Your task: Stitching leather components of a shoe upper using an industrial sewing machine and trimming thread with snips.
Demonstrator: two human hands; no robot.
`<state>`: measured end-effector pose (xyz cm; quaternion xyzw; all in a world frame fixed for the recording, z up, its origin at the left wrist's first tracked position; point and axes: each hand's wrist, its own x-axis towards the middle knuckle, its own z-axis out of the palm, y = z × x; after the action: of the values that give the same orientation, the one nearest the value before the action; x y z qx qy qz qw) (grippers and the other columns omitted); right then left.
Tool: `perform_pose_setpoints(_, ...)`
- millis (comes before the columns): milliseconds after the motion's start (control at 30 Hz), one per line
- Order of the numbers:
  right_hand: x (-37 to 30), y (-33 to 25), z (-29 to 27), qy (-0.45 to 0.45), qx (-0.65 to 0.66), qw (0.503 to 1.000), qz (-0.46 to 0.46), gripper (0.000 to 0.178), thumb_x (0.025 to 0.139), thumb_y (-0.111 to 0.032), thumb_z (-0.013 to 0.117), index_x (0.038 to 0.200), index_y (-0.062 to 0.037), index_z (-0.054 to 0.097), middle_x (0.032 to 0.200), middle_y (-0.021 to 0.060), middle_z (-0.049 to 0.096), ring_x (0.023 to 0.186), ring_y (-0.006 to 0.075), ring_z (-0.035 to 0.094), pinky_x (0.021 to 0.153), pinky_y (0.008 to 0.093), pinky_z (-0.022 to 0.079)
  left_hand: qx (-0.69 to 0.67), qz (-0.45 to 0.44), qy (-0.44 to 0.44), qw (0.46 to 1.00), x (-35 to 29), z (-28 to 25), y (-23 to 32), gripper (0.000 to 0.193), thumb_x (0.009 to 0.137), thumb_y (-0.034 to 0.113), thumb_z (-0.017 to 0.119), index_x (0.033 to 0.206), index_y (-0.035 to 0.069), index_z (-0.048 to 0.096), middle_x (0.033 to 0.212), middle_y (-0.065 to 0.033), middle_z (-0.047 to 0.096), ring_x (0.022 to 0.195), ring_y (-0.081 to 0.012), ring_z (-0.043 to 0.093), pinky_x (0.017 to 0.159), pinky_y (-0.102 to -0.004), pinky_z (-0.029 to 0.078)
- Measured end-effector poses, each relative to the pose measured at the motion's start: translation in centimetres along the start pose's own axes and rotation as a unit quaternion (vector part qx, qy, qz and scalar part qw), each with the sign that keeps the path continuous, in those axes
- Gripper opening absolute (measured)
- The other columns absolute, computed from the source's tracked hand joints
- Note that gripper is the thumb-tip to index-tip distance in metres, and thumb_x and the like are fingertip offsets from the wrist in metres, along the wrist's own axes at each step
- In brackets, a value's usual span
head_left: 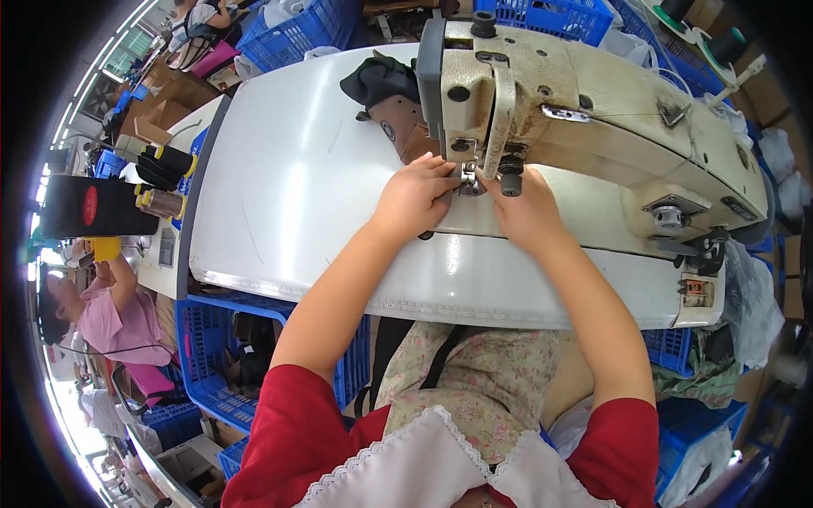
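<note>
A brown and black cap-like fabric piece (398, 117) with a round emblem lies on the sewing machine's white bed, left of the needle head. My left hand (412, 196) is closed at the brown part's near edge, fingertips pressed down beside the metal presser foot (469, 181). Right of the foot, my right hand (530, 210) has its fingers bent in close to the needle area. The machine's knob and needle bar partly cover those fingers, and what they grip is hidden. The worn cream sewing machine (584, 102) arches above both hands.
Blue crates (296, 34) stand beyond the table, with another crate (212, 356) below its left edge. Black thread cones (169, 162) stand on a neighbouring table at left. A person in pink (123, 326) sits there. Plastic bags (754, 305) hang at right.
</note>
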<state>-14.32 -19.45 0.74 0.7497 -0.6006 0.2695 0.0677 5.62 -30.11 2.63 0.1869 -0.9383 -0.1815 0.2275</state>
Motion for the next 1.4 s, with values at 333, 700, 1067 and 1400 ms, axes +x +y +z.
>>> perform_pose_setpoints(333, -0.1, -0.3, -0.4, 0.046, 0.007, 0.999, 0.004, 0.006, 0.071, -0.008, 0.066, 0.073, -0.0029, 0.068, 0.091, 0.0087, 0.059, 0.097, 0.0271, 0.057, 0.082, 0.0415, 0.049, 0.006, 0.011, 0.007, 1.000, 0.2, 0.0, 0.0, 0.035, 0.069, 0.004, 0.061, 0.102, 0.002, 0.071, 0.118, -0.0168, 0.065, 0.111, -0.0314, 0.061, 0.109, -0.0441, 0.042)
perform_pose_setpoints(700, -13.1, 3.1, -18.3, 0.323, -0.043, 0.934, 0.150, 0.027, 0.090, -0.005, 0.060, 0.115, 0.0007, 0.066, 0.095, 0.0075, 0.066, 0.093, 0.0196, 0.062, 0.083, 0.0345, 0.048, 0.307, 0.204, -0.111, 0.923, 0.3, -5.7, -1.1, 0.046, 0.082, 0.009, 0.056, 0.128, 0.004, 0.059, 0.127, -0.0076, 0.060, 0.125, -0.0245, 0.050, 0.113, -0.0394, 0.035)
perform_pose_setpoints(1067, -20.0, 22.0, -24.0, 0.528, 0.239, 0.708, 0.403, 0.058, 0.104, -0.044, 0.046, 0.134, 0.0053, 0.052, 0.134, 0.0190, 0.057, 0.119, 0.0282, 0.057, 0.102, 0.0352, 0.042, 0.370, 0.243, -0.142, 0.886, 2.2, -4.1, -1.9, 0.041, 0.087, 0.012, 0.054, 0.127, 0.012, 0.061, 0.124, -0.0035, 0.064, 0.121, -0.0203, 0.056, 0.104, -0.0346, 0.040)
perform_pose_setpoints(1400, -10.5, 29.5, -35.2, 0.121, -0.160, 0.853, 0.482, 0.061, 0.091, -0.053, 0.059, 0.107, 0.0047, 0.069, 0.100, 0.0238, 0.070, 0.094, 0.0317, 0.067, 0.087, 0.0357, 0.048, 0.381, 0.252, -0.110, 0.883, 2.1, -3.7, -1.4, 0.035, 0.085, 0.014, 0.056, 0.119, 0.009, 0.064, 0.117, -0.0025, 0.063, 0.117, -0.0197, 0.054, 0.103, -0.0328, 0.038)
